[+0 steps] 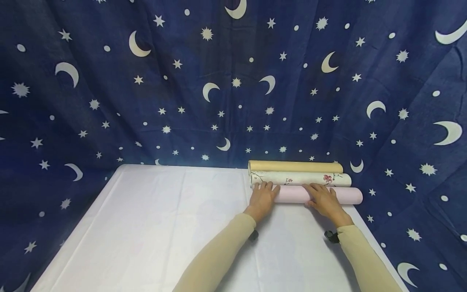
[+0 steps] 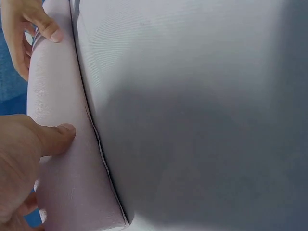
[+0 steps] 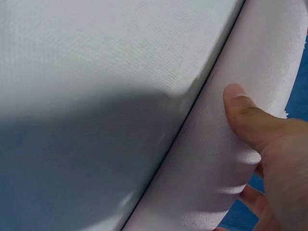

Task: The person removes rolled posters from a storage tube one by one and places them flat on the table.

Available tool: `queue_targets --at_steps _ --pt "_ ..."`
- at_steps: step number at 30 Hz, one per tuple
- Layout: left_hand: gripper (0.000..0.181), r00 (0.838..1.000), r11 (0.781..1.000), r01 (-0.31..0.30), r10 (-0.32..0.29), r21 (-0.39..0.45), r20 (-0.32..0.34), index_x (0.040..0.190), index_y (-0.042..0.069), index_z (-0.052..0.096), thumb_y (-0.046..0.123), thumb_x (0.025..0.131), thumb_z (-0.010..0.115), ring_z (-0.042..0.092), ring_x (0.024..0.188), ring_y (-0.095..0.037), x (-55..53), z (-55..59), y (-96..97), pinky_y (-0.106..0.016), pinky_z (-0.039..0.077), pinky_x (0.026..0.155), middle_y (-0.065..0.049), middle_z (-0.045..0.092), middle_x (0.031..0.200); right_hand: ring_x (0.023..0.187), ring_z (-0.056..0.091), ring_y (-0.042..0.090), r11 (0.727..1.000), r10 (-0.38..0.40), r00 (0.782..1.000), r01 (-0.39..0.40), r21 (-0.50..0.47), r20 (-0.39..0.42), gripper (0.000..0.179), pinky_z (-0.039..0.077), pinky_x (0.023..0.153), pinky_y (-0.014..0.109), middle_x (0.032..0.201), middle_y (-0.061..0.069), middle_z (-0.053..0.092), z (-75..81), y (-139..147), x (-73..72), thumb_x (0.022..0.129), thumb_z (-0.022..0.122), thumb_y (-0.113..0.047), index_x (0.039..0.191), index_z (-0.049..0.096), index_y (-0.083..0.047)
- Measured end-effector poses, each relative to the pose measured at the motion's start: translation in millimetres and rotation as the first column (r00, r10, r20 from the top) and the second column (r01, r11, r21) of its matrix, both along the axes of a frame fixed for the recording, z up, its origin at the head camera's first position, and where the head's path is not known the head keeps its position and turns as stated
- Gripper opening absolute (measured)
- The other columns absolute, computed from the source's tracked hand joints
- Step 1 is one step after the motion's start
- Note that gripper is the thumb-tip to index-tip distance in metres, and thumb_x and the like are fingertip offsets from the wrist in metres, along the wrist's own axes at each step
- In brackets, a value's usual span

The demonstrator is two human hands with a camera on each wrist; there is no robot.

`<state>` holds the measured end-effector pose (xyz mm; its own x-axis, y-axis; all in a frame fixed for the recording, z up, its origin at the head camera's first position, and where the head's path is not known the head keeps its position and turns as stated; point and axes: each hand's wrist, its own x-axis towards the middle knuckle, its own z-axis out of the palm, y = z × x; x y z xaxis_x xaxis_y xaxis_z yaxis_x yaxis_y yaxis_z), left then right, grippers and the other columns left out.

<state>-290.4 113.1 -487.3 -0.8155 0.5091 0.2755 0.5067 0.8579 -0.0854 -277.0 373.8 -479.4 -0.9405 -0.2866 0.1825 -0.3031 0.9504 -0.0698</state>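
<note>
A roll of pink wallpaper [image 1: 292, 194] lies crosswise at the back right of the white-covered table [image 1: 138, 227]. My left hand [image 1: 260, 200] grips it near its left end. In the left wrist view the thumb [image 2: 60, 137] lies along the near side, while the fingers reach behind the roll. Further right, my right hand [image 1: 324, 201] holds the same roll. Its thumb [image 3: 238, 106] presses the near face in the right wrist view, and its fingers curl round the far side, partly hidden. A loose paper edge [image 2: 103, 159] runs along the roll's side.
Directly behind the pink roll lies a white wallpaper roll with red flowers [image 1: 299, 178]. A yellow roll [image 1: 295, 166] is behind that, at the table's back edge. A dark blue curtain with moons and stars [image 1: 233, 61] hangs behind and at both sides.
</note>
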Motion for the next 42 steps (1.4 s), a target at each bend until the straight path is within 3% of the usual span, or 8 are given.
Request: queue_targets --at_steps 11,22,32,42 --pt "0.043 0.998 0.999 0.036 -0.035 0.031 -0.043 0.139 0.029 0.050 0.019 0.097 0.054 0.055 0.120 -0.019 4.0 -2.7 -10.7 -0.040 0.043 0.100 0.002 0.060 0.127 0.128 0.045 0.045 0.999 0.048 0.997 -0.047 0.017 -0.062 0.066 0.029 0.098 0.077 0.135 0.018 0.055 -2.0 -2.1 4.7 0.082 0.078 -0.027 0.141 0.050 -0.013" --pt "0.040 0.996 0.999 0.050 -0.050 0.009 -0.074 0.137 0.029 0.050 0.020 0.098 0.054 0.055 0.120 -0.021 10.0 4.6 -26.1 -0.043 0.044 0.103 0.000 0.059 0.127 0.125 0.049 0.045 0.998 0.070 0.992 -0.069 0.009 -0.104 0.065 0.034 0.098 0.073 0.133 0.018 0.057 0.3 -10.9 10.7 0.082 0.078 -0.029 0.139 0.052 -0.012" --pt "0.040 0.992 0.998 0.066 -0.065 0.007 -0.110 0.138 0.028 0.049 0.021 0.099 0.053 0.053 0.122 -0.021 12.5 11.8 -39.3 -0.043 0.043 0.102 -0.002 0.058 0.130 0.115 0.055 0.047 0.994 0.110 0.976 -0.104 0.041 -0.186 0.065 0.040 0.091 0.069 0.126 0.018 0.059 5.3 -23.6 14.8 0.081 0.079 -0.029 0.138 0.052 -0.012" --pt "0.045 0.984 0.996 0.089 -0.086 0.011 -0.159 0.136 0.028 0.049 0.025 0.093 0.064 0.052 0.123 -0.022 13.9 22.0 -60.4 -0.046 0.042 0.105 -0.001 0.056 0.131 0.109 0.058 0.047 0.988 0.155 0.951 -0.151 0.036 -0.268 0.068 0.041 0.090 0.066 0.122 0.020 0.060 12.8 -37.6 16.9 0.078 0.080 -0.031 0.138 0.053 -0.012"
